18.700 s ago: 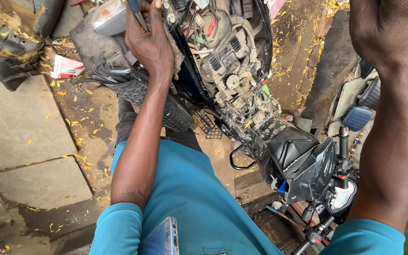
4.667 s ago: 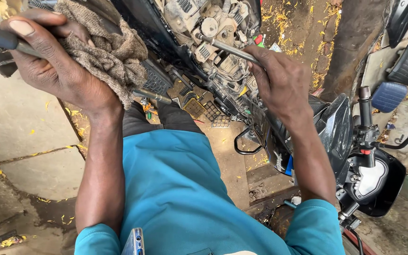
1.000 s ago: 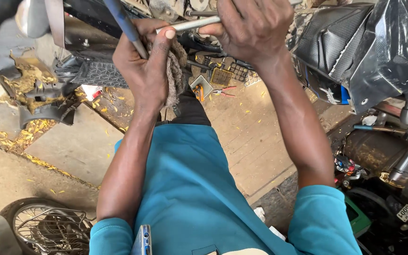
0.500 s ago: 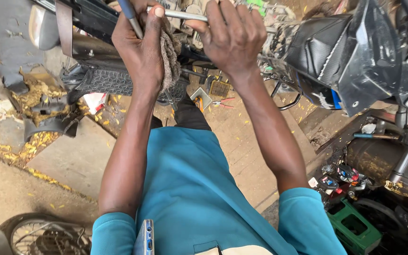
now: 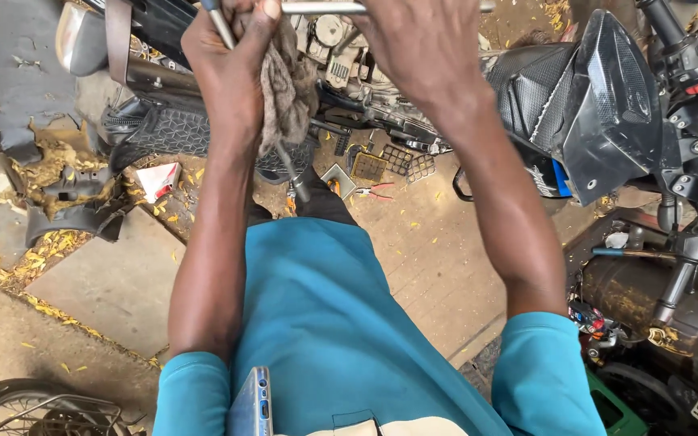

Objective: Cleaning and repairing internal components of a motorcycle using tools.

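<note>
Your left hand clamps a dirty rag and thin tool; your right hand grips a metal rod above the stripped motorcycle engine, wiping apparently unfinished.

hands gripping rag, metal rod, motorcycle

Compared with a second earlier, both hands sit nearer twelve o'clock, the right hand now gripping the metal rod farther right.
</note>
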